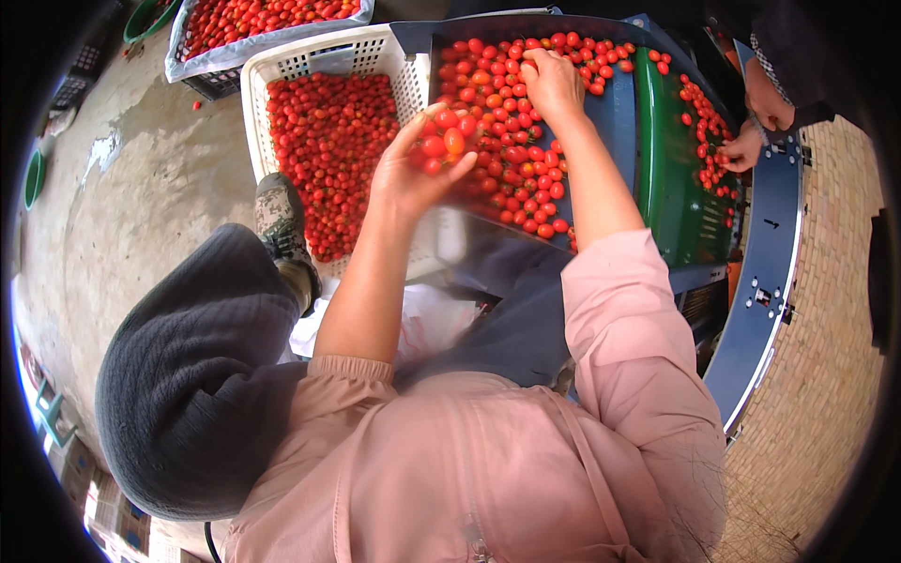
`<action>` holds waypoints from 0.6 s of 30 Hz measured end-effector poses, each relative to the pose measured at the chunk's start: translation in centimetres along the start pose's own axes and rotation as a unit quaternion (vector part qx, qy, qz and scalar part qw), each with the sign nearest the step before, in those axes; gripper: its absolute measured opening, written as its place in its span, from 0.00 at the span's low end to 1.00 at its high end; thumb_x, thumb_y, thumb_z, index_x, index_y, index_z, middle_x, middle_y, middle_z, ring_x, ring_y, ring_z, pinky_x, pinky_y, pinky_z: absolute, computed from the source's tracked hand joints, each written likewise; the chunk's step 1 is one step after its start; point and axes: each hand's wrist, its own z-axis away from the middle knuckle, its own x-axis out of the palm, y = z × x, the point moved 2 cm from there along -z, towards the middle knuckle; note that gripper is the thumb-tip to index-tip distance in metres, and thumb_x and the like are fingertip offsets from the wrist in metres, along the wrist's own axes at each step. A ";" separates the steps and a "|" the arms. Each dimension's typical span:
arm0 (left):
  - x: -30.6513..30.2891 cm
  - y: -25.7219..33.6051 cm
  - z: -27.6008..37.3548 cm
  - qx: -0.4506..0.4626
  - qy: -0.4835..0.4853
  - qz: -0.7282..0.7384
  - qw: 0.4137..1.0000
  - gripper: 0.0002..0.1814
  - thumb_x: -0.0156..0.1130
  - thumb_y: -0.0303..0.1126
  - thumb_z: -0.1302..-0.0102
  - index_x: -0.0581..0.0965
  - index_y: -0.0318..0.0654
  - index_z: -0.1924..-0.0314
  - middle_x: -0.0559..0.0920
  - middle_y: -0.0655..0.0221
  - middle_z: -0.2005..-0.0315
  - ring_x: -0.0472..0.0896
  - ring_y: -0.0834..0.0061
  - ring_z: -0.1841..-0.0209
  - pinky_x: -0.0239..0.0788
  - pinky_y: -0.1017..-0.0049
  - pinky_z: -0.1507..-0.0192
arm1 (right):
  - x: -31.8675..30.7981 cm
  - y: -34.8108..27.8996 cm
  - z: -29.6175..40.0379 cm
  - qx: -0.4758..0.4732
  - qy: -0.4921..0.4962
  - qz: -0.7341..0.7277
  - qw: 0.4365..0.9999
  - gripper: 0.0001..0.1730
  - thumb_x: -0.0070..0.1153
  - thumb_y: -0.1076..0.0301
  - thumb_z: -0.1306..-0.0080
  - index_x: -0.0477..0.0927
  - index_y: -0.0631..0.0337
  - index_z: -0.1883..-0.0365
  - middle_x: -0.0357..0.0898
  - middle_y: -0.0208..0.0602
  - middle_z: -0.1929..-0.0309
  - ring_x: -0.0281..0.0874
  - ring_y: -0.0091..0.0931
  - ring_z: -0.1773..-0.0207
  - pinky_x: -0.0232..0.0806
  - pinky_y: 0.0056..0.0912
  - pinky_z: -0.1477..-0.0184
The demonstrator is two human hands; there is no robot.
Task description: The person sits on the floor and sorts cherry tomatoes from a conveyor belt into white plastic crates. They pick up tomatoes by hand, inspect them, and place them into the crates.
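My left hand is cupped palm up and holds several small red and orange-red cherry tomatoes. It is raised between a white plastic crate full of tomatoes and a blue metal sorting tray. My right hand reaches over the tray's far part, its fingertips down among the loose tomatoes spread there. Whether a tomato lies between those fingertips is hidden. On the tray's right, a green chute carries more tomatoes along its far side.
A co-worker's hands are at the chute's right edge, one touching tomatoes. Beyond them curves a blue machine rail. Another lined crate of tomatoes stands at the top left. A camouflage shoe rests beside the white crate.
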 end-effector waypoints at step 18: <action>0.2 0.2 0.6 0.030 -0.035 -0.024 0.999 0.24 0.57 0.42 0.34 0.69 0.46 0.39 0.71 0.61 0.40 0.69 0.59 0.38 0.69 0.56 0.46 | 0.1 -4.0 -1.3 0.115 -0.109 -0.087 0.984 0.12 0.60 0.55 0.43 0.81 0.51 0.66 0.80 0.37 0.70 0.79 0.35 0.63 0.69 0.40 0.60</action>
